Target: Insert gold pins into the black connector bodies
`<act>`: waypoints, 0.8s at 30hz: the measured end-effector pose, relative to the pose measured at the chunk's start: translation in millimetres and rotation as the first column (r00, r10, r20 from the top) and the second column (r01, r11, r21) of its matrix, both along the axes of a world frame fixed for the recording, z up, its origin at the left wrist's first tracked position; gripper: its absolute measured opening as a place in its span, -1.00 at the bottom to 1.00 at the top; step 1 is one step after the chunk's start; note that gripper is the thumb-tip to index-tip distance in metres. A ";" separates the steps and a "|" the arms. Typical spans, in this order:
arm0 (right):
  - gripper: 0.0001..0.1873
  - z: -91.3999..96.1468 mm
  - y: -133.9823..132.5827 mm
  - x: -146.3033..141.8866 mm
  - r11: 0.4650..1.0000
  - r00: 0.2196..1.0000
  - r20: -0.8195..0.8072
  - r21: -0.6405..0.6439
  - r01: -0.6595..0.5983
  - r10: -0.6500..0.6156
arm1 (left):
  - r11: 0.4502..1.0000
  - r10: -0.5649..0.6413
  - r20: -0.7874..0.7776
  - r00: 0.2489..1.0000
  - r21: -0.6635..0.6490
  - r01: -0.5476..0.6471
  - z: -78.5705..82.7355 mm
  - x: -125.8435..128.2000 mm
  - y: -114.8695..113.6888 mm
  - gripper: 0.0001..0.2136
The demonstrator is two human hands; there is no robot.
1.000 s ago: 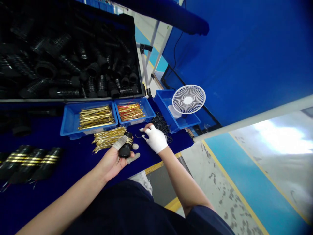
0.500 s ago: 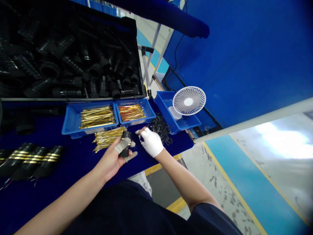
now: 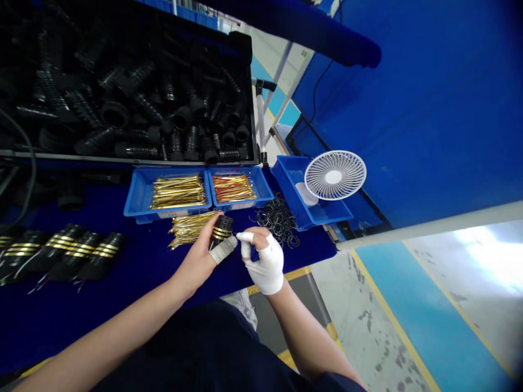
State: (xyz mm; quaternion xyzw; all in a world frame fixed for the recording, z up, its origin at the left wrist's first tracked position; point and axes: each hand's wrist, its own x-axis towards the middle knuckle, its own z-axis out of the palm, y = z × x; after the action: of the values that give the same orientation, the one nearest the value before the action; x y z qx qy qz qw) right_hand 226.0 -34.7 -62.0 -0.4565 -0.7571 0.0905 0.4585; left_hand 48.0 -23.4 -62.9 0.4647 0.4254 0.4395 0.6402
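Observation:
My left hand (image 3: 198, 256) is shut on a black ribbed cylindrical connector (image 3: 222, 229) with gold bands, and a white wrap covers one finger. My right hand (image 3: 266, 263), in a white glove, is just right of the connector, with its fingertips apart and nothing visible in them. Below-left of the connector lies a loose bundle of thin gold strips (image 3: 188, 230). Right of my gloved fingers is a heap of small black rings (image 3: 278, 221). My left hand hides the connector's lower end.
Two blue trays of gold and red-tipped strips (image 3: 177, 191) stand behind my hands. A black case of ribbed parts (image 3: 131, 109) lies beyond them. Banded black cylinders with wires (image 3: 77, 253) lie at left. A white fan (image 3: 335, 175) stands over a blue tray at right; the table edge runs near my right forearm.
The view has swung, shifting everything right. My left hand has turned the connector, its gold bands now facing up. My right hand has drawn back toward me from the connector.

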 end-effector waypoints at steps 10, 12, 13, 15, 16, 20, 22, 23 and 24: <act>-0.54 2.3 4.0 -8.8 0.919 0.978 -0.195 -0.395 -0.008 -0.075 | 0.998 -0.061 0.026 0.998 0.004 0.061 15.5 -6.9 0.2 -0.47; -0.43 4.4 6.1 -10.2 0.844 0.953 -0.300 -0.520 -0.131 -0.037 | 0.992 -0.128 0.038 0.991 0.007 0.128 20.7 -8.5 -1.7 -0.49; -0.42 5.8 6.8 -11.4 0.813 0.942 -0.335 -0.552 -0.185 -0.013 | 0.992 -0.128 0.027 0.991 0.025 0.127 22.1 -9.0 -3.3 -0.50; -0.43 9.2 7.4 -15.2 0.794 0.927 -0.375 -0.560 -0.238 0.013 | 0.996 -0.069 -0.007 0.998 0.062 0.069 22.5 -9.5 -7.4 -0.48; -0.44 10.9 7.5 -17.6 0.796 0.920 -0.391 -0.548 -0.256 0.027 | 0.998 -0.049 -0.011 0.999 0.049 0.050 21.7 -9.4 -9.7 -0.44; -0.43 14.4 6.8 -25.0 0.761 0.852 -0.499 -0.489 -0.426 0.156 | 0.923 -0.183 0.193 0.964 -0.304 0.236 16.1 -7.7 -15.7 -0.44; -0.45 14.1 7.0 -23.4 0.757 0.835 -0.515 -0.463 -0.461 0.194 | 0.797 -0.228 0.397 0.889 -0.449 0.405 15.3 -6.8 -14.8 -0.39; -0.49 13.7 8.0 -20.6 0.759 0.846 -0.491 -0.464 -0.456 0.208 | 0.748 -0.214 0.485 0.848 -0.477 0.462 15.8 -6.6 -13.2 -0.37; -0.54 13.2 10.2 -16.4 0.769 0.872 -0.441 -0.475 -0.428 0.214 | 0.720 -0.181 0.549 0.816 -0.491 0.490 16.8 -6.5 -11.1 -0.37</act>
State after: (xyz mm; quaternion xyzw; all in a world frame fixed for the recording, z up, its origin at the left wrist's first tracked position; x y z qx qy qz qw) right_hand 209.6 -24.6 -48.8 -0.4065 -0.6669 0.4683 0.4131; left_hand 41.5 -34.5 -46.1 0.1835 0.2837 0.2470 0.9082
